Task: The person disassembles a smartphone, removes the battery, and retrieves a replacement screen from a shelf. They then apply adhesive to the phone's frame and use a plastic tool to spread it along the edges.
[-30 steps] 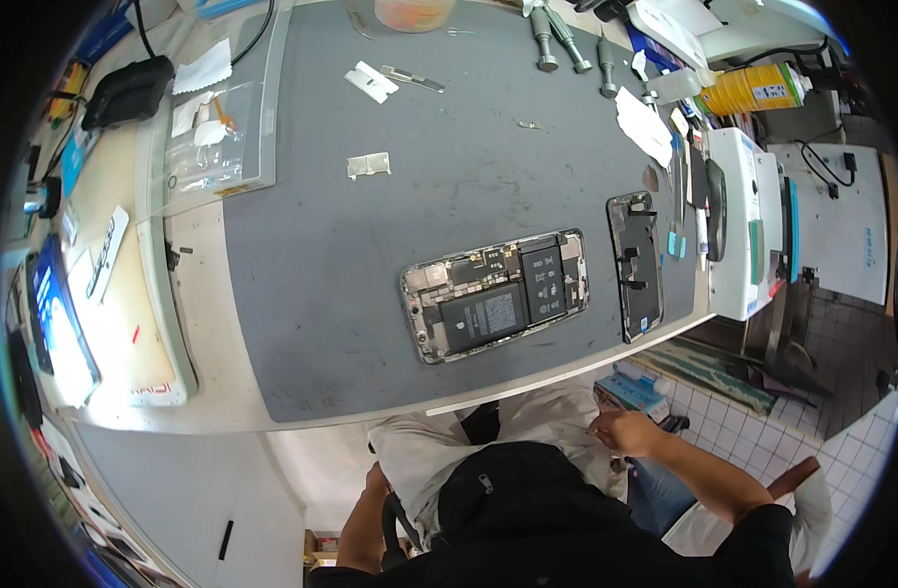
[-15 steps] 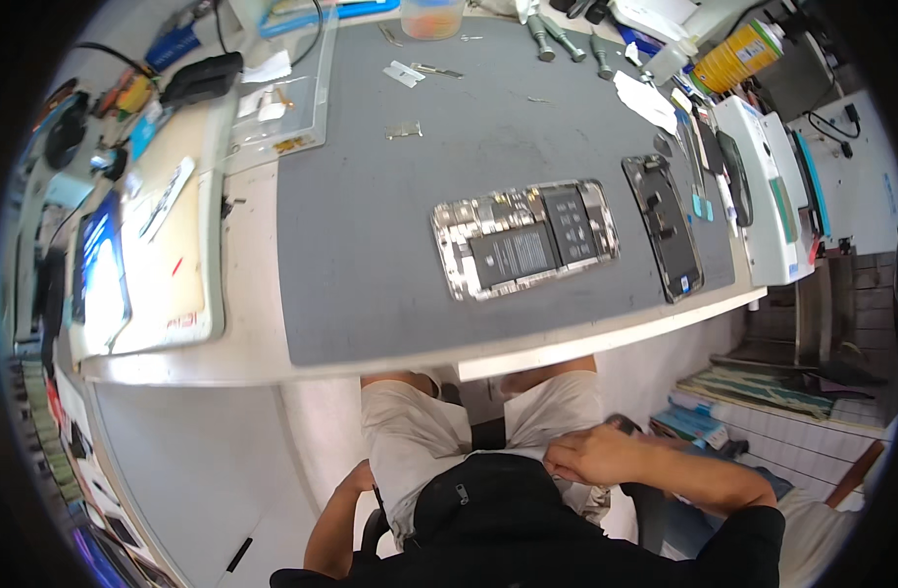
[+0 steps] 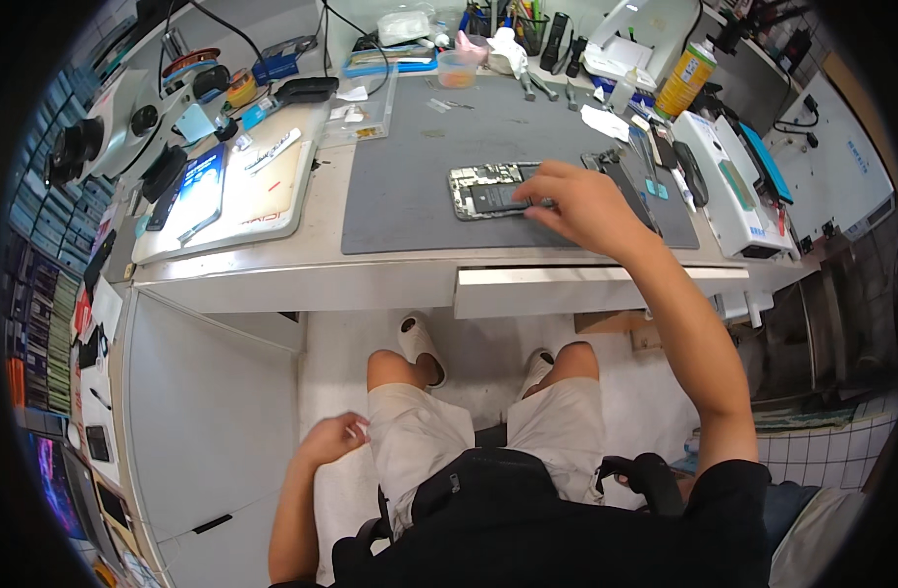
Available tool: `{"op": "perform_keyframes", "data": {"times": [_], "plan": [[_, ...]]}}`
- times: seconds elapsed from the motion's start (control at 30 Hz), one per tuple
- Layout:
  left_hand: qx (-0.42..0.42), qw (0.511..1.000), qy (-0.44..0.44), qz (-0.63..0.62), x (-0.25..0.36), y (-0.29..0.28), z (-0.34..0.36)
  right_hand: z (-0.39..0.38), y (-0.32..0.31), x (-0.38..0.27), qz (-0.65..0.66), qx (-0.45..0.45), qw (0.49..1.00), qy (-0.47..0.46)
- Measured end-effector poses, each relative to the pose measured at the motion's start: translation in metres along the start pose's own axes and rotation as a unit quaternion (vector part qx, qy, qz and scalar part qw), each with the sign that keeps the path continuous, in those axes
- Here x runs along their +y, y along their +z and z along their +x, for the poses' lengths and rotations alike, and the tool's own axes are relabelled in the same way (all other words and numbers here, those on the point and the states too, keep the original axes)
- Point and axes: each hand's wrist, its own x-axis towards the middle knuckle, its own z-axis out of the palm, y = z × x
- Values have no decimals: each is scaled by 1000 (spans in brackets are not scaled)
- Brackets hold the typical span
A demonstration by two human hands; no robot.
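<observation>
My right hand [image 3: 584, 204] hangs over the opened phone body [image 3: 473, 199], its fingers bent but apart; I make out nothing held in them. The phone lies on the grey mat [image 3: 400, 211] with its dark battery [image 3: 493, 197] and bright circuit parts bare. The hand hides its right part, and whether the fingertips touch it I cannot tell. Just right of it lies a dark phone screen assembly [image 3: 641, 199], partly behind my hand and wrist. My left hand [image 3: 333, 439] hangs beside my left thigh, empty, its fingers loosely bent and apart.
A lit phone [image 3: 202, 184] rests on a pale board [image 3: 282, 204] at the left, near a white microscope [image 3: 125, 122]. Tweezers, a yellow can [image 3: 686, 80] and a white box-shaped device [image 3: 728, 186] stand right. A drawer front [image 3: 606, 291] juts from the table edge.
My right hand has risen from my lap to above the opened phone. My left hand has come slightly up and forward beside my thigh. The view has tilted up, showing more of the bench's back.
</observation>
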Motion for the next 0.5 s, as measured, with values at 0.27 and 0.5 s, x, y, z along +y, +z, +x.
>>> {"op": "perform_keyframes", "data": {"times": [0.27, 0.5], "plan": [[233, 930, 284, 3, 258, -140, 36, 72, -31, -12, -81, -242, 959, -125], [258, 875, 396, 105, 294, -143, 148, 96, -20, -8, -81, -335, 924, -166]]}}
